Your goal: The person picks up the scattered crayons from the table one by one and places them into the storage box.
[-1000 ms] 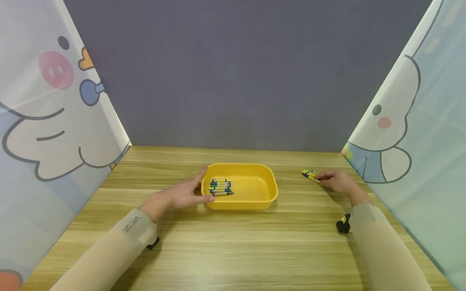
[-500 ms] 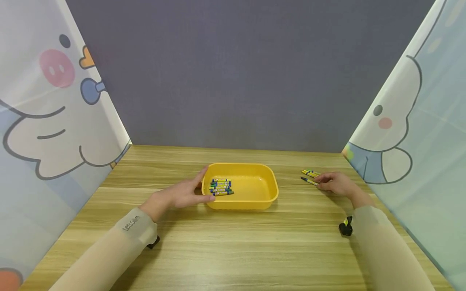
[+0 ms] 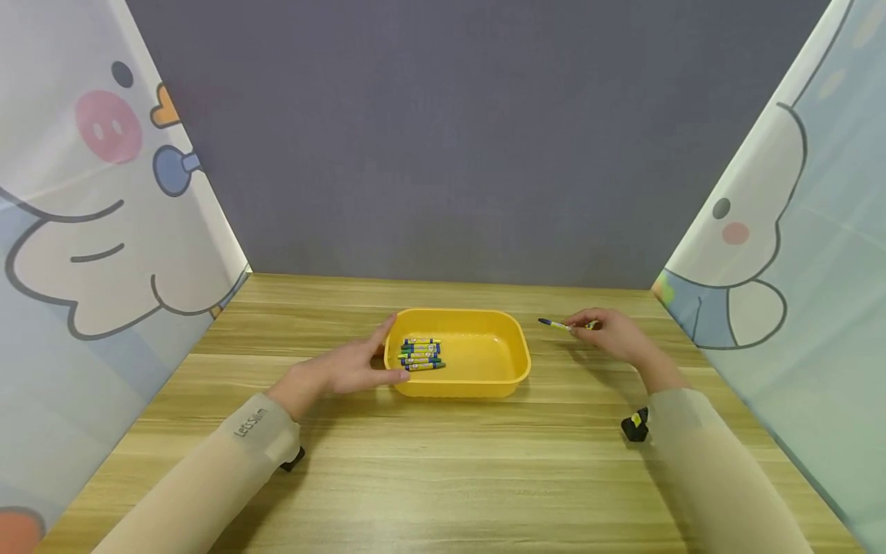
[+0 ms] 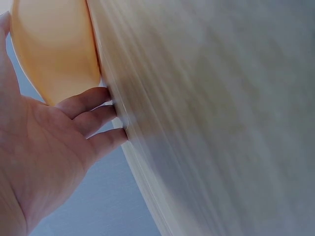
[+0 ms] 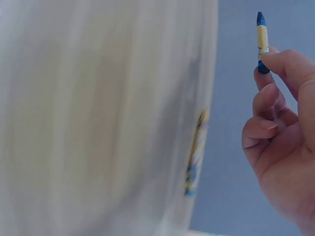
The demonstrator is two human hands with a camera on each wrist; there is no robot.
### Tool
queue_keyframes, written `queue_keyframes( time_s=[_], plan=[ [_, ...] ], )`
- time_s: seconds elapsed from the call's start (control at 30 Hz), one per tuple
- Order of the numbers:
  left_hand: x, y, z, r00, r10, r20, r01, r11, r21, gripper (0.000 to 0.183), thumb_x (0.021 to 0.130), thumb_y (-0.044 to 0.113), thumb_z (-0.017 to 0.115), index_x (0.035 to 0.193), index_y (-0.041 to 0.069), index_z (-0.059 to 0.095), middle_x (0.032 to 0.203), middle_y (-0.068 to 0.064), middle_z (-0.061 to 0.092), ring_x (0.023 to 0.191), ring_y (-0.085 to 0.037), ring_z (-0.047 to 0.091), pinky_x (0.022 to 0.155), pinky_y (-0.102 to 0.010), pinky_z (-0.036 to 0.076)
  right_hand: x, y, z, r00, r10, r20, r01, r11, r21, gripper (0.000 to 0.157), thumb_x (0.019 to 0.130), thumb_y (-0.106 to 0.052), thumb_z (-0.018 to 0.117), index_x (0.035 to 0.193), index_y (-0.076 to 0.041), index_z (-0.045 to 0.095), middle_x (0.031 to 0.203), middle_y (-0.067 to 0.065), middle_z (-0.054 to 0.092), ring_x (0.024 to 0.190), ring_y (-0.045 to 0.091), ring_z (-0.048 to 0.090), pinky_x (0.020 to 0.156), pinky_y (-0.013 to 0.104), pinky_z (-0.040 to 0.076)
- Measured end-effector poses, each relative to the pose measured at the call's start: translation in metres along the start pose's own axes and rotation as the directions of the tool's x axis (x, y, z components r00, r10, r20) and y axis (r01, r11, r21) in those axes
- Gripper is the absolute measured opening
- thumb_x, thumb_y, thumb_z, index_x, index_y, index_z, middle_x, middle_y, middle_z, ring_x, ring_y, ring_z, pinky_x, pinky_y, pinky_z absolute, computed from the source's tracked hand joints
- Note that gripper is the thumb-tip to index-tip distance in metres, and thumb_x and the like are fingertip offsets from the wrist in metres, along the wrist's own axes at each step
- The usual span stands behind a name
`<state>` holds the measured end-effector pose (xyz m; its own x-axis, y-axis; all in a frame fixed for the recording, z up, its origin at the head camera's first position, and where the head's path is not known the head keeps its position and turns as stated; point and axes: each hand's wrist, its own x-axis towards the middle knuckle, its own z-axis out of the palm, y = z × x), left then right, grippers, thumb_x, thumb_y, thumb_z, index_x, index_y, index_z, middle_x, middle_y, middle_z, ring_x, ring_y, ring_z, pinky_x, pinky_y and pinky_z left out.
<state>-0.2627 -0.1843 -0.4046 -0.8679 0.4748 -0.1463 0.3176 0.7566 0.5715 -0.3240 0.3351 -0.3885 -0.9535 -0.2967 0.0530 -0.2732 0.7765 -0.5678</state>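
My left hand (image 3: 352,368) rests spread against the left end of a yellow tray (image 3: 477,391), thumb at the near rim and index finger toward the far corner. In the left wrist view, the other fingers (image 4: 93,120) reach down to the tabletop beside the tray wall. Several crayons (image 3: 421,355) with yellow wrappers lie side by side at the tray's left. My right hand (image 3: 618,335) pinches a dark blue crayon (image 5: 263,42) between thumb and fingertips, above the table right of the tray. Beyond it, crayons (image 3: 591,325) on the table are partly hidden by the hand.
The wood-grain table (image 3: 443,469) runs back to a dark grey panel (image 3: 443,146). Printed cartoon curtains hang along the left (image 3: 104,192) and right (image 3: 817,254). A black wrist device (image 3: 635,425) sits under the right sleeve.
The right hand has separated the dark blue crayon from the others and lifted it, moving left toward the tray. The left hand and tray have stayed in place.
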Motion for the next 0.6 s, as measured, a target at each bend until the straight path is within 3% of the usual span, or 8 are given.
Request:
queue_keyframes(
  time_s=[0.23, 0.4, 0.6],
  plan=[
    [0.000, 0.000, 0.000, 1.000, 0.008, -0.003, -0.008, 1.000, -0.009, 0.122, 0.095, 0.078, 0.067, 0.177, 0.032, -0.012, 0.161, -0.012, 0.060, 0.150, -0.030, 0.057, 0.129, -0.058, 0.038, 0.014, -0.047, 0.012, 0.996, -0.084, 0.005, 0.083, 0.994, 0.074, 0.026, 0.108, -0.025, 0.072, 0.130, -0.014, 0.080, 0.119, 0.013, 0.074, 0.070, 0.014, 0.056, 0.062, 0.028, 0.050],
    [0.002, 0.000, 0.000, 1.000, 0.020, -0.007, -0.020, 1.000, -0.001, 0.123, 0.096, 0.076, 0.068, 0.177, 0.030, -0.011, 0.157, -0.012, 0.063, 0.147, -0.030, 0.059, 0.128, -0.058, 0.039, 0.023, -0.075, 0.028, 0.990, -0.142, -0.010, 0.142, 0.985, 0.097, 0.023, 0.107, -0.023, 0.073, 0.127, -0.017, 0.082, 0.114, 0.010, 0.076, 0.067, 0.013, 0.052, 0.057, 0.027, 0.045],
    [0.003, -0.002, 0.001, 1.000, 0.015, -0.007, -0.015, 1.000, 0.012, 0.123, 0.096, 0.077, 0.067, 0.178, 0.029, -0.011, 0.156, -0.013, 0.064, 0.146, -0.031, 0.060, 0.128, -0.059, 0.040, 0.030, -0.107, 0.048, 0.983, -0.179, 0.032, 0.172, 0.973, 0.156, 0.022, 0.106, -0.021, 0.074, 0.125, -0.019, 0.083, 0.115, 0.008, 0.076, 0.072, 0.017, 0.052, 0.061, 0.027, 0.043]
  ],
)
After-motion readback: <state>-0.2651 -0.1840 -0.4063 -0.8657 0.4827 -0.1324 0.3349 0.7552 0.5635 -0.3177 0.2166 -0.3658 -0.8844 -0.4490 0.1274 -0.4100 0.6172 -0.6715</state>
